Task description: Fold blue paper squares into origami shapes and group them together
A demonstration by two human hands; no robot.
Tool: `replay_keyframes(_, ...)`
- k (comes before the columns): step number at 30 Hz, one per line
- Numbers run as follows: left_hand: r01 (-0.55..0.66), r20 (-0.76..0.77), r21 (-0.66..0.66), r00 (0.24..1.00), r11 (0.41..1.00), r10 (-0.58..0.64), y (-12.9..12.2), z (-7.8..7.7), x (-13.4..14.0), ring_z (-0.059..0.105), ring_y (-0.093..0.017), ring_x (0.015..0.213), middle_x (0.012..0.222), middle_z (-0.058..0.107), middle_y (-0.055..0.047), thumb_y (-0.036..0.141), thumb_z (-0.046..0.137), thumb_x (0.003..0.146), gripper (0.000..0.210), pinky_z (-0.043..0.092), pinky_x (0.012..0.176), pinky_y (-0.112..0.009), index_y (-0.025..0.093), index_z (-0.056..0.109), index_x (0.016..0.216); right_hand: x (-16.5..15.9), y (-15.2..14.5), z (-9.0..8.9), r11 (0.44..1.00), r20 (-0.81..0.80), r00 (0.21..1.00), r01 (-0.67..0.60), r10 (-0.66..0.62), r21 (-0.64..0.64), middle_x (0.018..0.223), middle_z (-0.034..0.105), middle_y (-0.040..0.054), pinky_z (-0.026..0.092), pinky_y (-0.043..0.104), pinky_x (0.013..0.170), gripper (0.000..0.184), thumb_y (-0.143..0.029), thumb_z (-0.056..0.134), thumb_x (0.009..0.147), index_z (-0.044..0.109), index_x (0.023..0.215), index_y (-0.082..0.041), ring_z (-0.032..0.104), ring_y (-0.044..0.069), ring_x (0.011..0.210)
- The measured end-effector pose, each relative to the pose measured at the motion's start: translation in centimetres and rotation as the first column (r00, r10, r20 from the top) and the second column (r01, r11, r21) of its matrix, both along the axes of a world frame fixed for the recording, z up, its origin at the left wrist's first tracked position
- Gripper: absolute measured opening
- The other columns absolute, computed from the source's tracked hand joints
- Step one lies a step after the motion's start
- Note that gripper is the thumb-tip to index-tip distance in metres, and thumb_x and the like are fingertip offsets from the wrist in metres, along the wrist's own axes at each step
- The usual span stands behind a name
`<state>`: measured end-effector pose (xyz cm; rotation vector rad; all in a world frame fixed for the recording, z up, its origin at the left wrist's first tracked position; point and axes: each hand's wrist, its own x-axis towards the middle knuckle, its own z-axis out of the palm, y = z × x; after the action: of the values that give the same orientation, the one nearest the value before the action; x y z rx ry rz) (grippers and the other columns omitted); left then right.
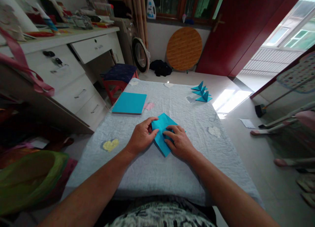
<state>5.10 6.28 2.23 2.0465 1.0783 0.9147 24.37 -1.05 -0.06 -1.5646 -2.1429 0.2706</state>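
Note:
A partly folded sheet of blue origami paper (162,143) lies on the cloth-covered table in front of me, with one corner pointing towards me. My left hand (144,133) pinches its left edge between thumb and fingers. On the paper's right half rests my right hand (178,140), fingers spread and lying flat, covering part of that side. Beyond my left hand is a square stack of blue paper (130,102). Several folded blue paper cranes (203,92) stand in a row at the table's far right.
A pale cloth (103,168) with heart patterns covers the table. To the left are a white desk (66,66) with drawers and a red stool (115,85) with a dark cushion. A washing machine (140,54) has its door open. A folding chair (290,131) stands right.

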Motion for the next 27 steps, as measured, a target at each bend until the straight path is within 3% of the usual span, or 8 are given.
replay_keyframes(4, 0.000, 0.012, 0.030, 1.000, 1.000, 0.000, 0.3, 0.5, -0.5, 0.057, -0.012, 0.065, 0.075, 0.064, 0.001, 0.021, 0.063, 0.081, 0.018, 0.047, 0.063, -0.024, 0.017, 0.069, 0.097, 0.0, 0.0, 0.0, 1.000, 0.003, 1.000, -0.004, 0.004, -0.004, 0.129, 0.059, 0.0133, 0.043, 0.052, 0.101, 0.027, -0.028, 0.058, 0.095, 0.069, 0.119, -0.022, 0.051, 0.031, 0.118)
replay_keyframes(14, 0.041, 0.012, -0.038, 0.999, 0.998, -0.041, 0.6, 0.6, -0.6, 0.060, -0.013, 0.067, 0.083, 0.069, 0.000, 0.019, 0.064, 0.077, 0.030, 0.050, 0.063, -0.023, 0.018, 0.067, 0.107, 0.1, 0.0, -0.2, 0.999, -0.022, 0.999, -0.032, 0.032, 0.016, 0.128, 0.059, 0.0137, 0.043, 0.051, 0.102, 0.027, -0.027, 0.056, 0.096, 0.067, 0.119, -0.021, 0.053, 0.029, 0.118)
replay_keyframes(20, 0.068, -0.002, -0.022, 0.998, 0.997, -0.069, 0.2, 0.9, -0.6, 0.059, -0.013, 0.064, 0.076, 0.067, 0.001, 0.022, 0.063, 0.080, 0.025, 0.046, 0.059, -0.023, 0.018, 0.068, 0.105, -0.1, 0.7, 0.5, 0.997, -0.138, 0.988, -0.071, 0.070, -0.004, 0.123, 0.063, 0.0118, 0.046, 0.047, 0.100, 0.031, -0.023, 0.059, 0.093, 0.062, 0.124, -0.021, 0.058, 0.026, 0.113)
replay_keyframes(27, 0.086, 0.005, 0.021, 0.996, 0.996, -0.086, 0.2, 1.0, -0.7, 0.059, -0.013, 0.068, 0.090, 0.069, -0.003, 0.021, 0.060, 0.082, 0.025, 0.049, 0.065, -0.024, 0.017, 0.067, 0.106, -0.7, 3.2, -0.2, 1.000, -0.339, 0.941, 0.003, 0.001, 0.013, 0.116, 0.064, 0.0085, 0.046, 0.043, 0.100, 0.032, -0.020, 0.067, 0.087, 0.065, 0.118, -0.024, 0.059, 0.024, 0.110)
